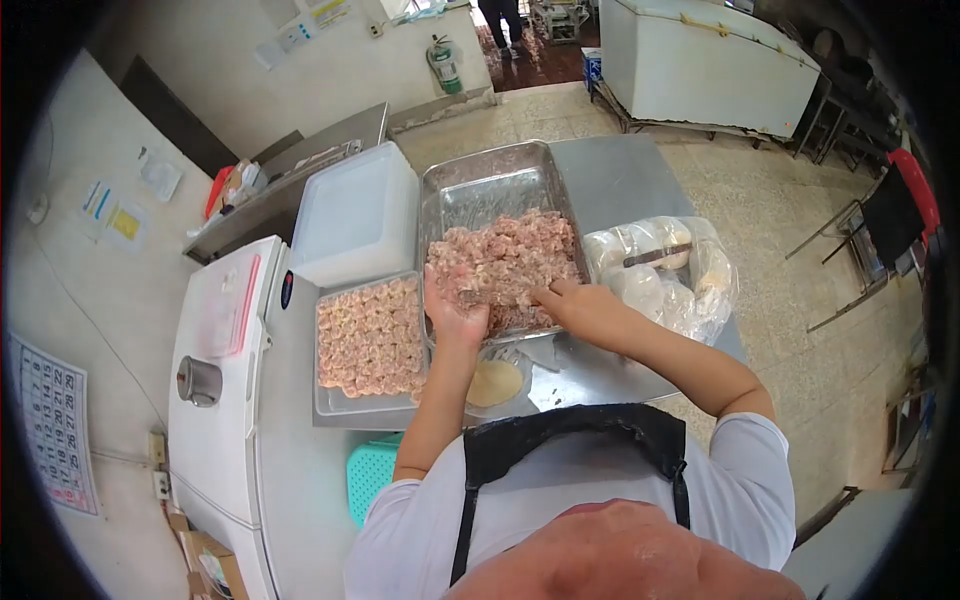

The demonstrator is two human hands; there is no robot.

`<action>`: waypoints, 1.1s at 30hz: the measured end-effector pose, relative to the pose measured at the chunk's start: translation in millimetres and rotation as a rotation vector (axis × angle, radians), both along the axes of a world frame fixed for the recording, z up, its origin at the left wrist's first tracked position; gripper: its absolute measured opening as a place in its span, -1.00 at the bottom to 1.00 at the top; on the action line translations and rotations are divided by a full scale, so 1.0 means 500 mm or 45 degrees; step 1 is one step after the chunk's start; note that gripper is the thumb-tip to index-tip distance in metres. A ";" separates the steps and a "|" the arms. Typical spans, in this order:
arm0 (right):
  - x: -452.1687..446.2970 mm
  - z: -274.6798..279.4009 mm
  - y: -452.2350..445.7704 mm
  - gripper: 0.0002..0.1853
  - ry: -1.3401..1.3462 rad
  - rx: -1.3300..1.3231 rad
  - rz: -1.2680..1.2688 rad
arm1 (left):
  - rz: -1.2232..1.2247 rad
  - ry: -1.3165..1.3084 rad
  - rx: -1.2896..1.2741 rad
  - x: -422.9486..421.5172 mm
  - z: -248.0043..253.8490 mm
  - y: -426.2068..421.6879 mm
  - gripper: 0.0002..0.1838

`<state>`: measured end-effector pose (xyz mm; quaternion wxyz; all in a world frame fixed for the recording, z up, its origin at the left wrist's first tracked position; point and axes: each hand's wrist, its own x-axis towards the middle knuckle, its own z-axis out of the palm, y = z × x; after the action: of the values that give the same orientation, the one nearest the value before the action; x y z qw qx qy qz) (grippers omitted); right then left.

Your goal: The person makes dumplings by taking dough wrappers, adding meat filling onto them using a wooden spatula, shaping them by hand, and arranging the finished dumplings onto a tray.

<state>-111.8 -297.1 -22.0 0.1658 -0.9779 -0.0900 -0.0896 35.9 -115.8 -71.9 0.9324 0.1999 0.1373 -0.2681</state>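
A deep metal tray (490, 175) holds a mound of pinkish minced meat (510, 245). My left hand (455, 312) is palm up at the tray's near left side, fingers stretched out and partly hidden against the meat. My right hand (568, 302) is closed over the tray's right side. A thin, flat, meat-smeared thing seems to run from it toward the left palm; its kind is unclear. Left of the tray, a clear plastic container (322, 345) is filled with rows of meat dumplings (370, 335). Pale round wrappers (495, 383) lie in front of me.
Stacked white plastic boxes (355, 215) stand behind the dumplings. A clear bag of white round packs (660, 262) lies at the right of the steel table (620, 170). A white freezer with a metal cup (200, 382) is at left. A turquoise perforated stool (370, 480) stands below.
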 end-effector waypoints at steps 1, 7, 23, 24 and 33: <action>0.004 -0.008 -0.011 -0.69 0.060 0.056 0.020 | -0.004 -0.011 0.004 0.009 -0.017 0.000 -0.48; -0.004 0.029 -0.091 -0.67 0.134 0.699 0.093 | -0.343 -0.871 0.597 -0.033 0.027 0.038 -0.41; 0.074 -0.094 -0.179 -0.72 0.080 0.398 0.379 | -0.564 -1.633 1.601 -0.027 0.022 -0.007 -0.67; 0.050 -0.056 -0.155 -0.73 -0.060 0.295 0.275 | -0.516 -1.379 1.513 -0.003 -0.029 -0.001 -0.69; 0.079 -0.126 -0.207 -0.81 0.173 0.022 -0.070 | -0.516 -1.138 1.516 -0.069 0.049 0.002 -0.49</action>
<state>-72.5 -400.4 -84.9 0.1773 -0.9824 -0.0507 -0.0282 1.5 -114.8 -47.3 0.5671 0.7784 -0.1705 -0.2082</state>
